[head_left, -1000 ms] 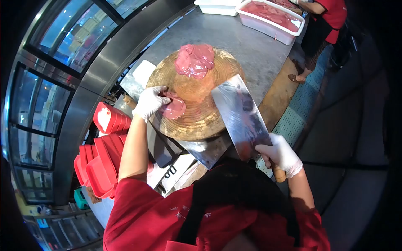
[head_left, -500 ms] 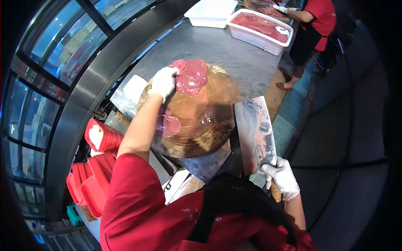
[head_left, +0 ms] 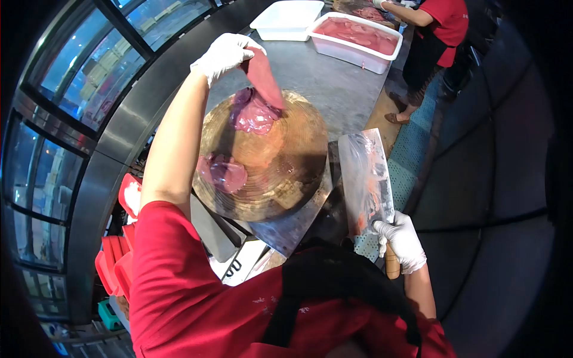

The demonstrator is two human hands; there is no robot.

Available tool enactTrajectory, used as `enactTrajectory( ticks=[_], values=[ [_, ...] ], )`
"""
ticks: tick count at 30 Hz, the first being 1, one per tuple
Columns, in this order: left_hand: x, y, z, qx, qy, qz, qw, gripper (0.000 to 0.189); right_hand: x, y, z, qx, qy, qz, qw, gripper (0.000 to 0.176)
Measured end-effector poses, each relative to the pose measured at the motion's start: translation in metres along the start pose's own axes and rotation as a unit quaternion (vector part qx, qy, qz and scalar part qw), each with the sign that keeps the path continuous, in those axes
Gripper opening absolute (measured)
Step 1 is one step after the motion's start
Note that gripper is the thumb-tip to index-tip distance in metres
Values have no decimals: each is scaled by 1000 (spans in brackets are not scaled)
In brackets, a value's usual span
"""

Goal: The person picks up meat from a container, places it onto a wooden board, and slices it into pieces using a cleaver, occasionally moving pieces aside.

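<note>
My left hand (head_left: pixel 225 58), in a white glove, pinches the top of a slice of raw meat (head_left: pixel 265 77) that hangs down over the far part of the round wooden chopping block (head_left: pixel 280 185). Below it on the block lies a glossy pile of meat (head_left: pixel 253 114). Another thin piece of meat (head_left: pixel 228 175) rests at the block's near left. My right hand (head_left: pixel 401 241), also gloved, grips the wooden handle of a broad cleaver (head_left: pixel 365 182). The cleaver is held upright beside the block's right edge, apart from it, with wet smears on its blade.
At the far side of the metal table (head_left: pixel 352 95) stand a white tub (head_left: pixel 287 36) and a second white tub full of meat (head_left: pixel 352 55). A co-worker in red (head_left: pixel 444 21) handles meat at the back right. Red plastic baskets (head_left: pixel 113 262) are at the left.
My left hand has risen from the pile and lifted one slice of meat above the block. The cleaver stays in my right hand at nearly the same spot. The view has shifted slightly.
</note>
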State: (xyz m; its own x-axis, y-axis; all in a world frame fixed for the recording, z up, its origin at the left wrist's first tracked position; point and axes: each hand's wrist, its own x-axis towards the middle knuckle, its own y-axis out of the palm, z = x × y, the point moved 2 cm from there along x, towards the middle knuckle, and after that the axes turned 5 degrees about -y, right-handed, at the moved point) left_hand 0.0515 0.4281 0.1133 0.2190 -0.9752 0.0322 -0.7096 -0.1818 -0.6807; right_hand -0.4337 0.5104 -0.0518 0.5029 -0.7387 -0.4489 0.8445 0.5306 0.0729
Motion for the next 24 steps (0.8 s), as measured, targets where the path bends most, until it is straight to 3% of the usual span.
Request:
enactTrajectory(
  ticks=[5,7,11,13,15,16,19,20,23,24],
  values=[
    [-8,51,-2,-67,-9,25,997,25,1,-8,2,-11,0,-6,1000,13],
    [-36,83,1,111,163,-55,979,23,5,-12,0,-15,5,-10,1000,13],
    [-111,173,19,290,240,-81,923,22,17,-11,-4,16,10,-10,1000,13],
    [-145,216,40,306,153,-85,936,21,24,-7,-2,29,16,3,999,14],
    [-167,229,27,366,164,-73,913,26,35,-2,-2,23,22,6,999,14],
    [-173,230,24,334,168,-76,924,32,39,4,4,15,15,17,1000,14],
    [-191,234,21,313,190,-61,929,28,58,19,9,9,12,30,999,11],
    [-194,230,16,271,149,-7,951,23,65,24,10,14,9,45,999,11],
    [-192,221,19,289,68,18,955,18,83,38,14,19,-1,73,997,11],
    [-194,213,25,227,166,-108,953,20,90,43,13,25,3,77,997,12]
  ],
)
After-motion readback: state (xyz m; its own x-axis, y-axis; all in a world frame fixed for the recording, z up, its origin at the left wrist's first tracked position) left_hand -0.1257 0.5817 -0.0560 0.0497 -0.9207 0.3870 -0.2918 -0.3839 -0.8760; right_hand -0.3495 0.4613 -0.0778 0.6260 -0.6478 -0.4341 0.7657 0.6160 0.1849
